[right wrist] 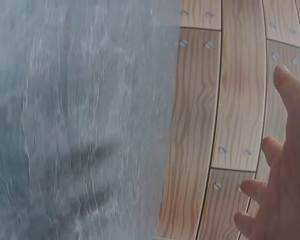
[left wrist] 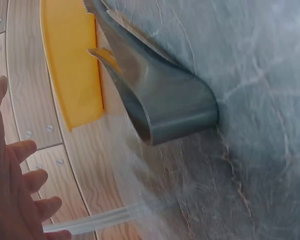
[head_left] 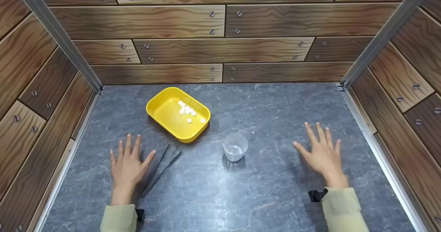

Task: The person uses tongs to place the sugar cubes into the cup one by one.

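Observation:
My left hand (head_left: 127,168) is at the left with its fingers spread and nothing held. Just right of it lie dark tweezers (head_left: 159,173), their tips pointing away from me; the left wrist view shows their bent end (left wrist: 177,110) up close. Beyond them stands a yellow tray (head_left: 162,113) with several small white pieces (head_left: 186,108) toward its right side. A clear plastic cup (head_left: 235,147) stands upright near the middle. At the right my right hand (head_left: 322,154), fingers spread, holds nothing; the cup is the nearest thing to it, well to its left.
The grey marbled tabletop (head_left: 268,197) is bounded by a wood-patterned back wall (head_left: 220,49) and side walls. Metal edge strips (head_left: 382,156) run along the sides. Each wrist wears a dark strap (head_left: 317,195) at the sleeve.

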Motion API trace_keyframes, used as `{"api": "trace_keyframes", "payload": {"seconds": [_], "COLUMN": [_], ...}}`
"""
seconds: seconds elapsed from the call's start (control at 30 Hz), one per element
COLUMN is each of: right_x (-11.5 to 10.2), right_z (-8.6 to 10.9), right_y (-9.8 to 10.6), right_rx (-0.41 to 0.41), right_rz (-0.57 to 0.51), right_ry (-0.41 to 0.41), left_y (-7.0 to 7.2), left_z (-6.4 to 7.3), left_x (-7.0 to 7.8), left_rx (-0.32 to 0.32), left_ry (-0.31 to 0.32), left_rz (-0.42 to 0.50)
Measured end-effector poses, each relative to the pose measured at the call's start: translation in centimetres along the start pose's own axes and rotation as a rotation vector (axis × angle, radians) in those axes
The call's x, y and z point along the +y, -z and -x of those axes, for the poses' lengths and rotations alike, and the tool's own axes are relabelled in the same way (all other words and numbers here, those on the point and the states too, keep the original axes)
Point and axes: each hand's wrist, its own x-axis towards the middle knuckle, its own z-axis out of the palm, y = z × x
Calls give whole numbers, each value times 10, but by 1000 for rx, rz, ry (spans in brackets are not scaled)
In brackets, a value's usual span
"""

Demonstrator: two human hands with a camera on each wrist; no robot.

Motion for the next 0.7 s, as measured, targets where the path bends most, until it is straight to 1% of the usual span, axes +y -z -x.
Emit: {"api": "trace_keyframes", "payload": {"seconds": [0.23, 0.4, 0.57, 0.7], "right_x": [-12, -22, -37, -52], "right_z": [0, 0, 1, 0], "right_y": [-13, -25, -37, -45], "right_rx": [13, -12, -85, -104], "right_rz": [-53, -95, -203, -297], "right_ry": [57, 100, 120, 162], "left_y": [6, 9, 9, 7], "left_z": [3, 6, 9, 11], "left_x": [9, 17, 22, 26], "left_rx": [14, 18, 7, 16], "left_ry": [-10, -17, -24, -36], "left_rz": [16, 34, 39, 34]}}
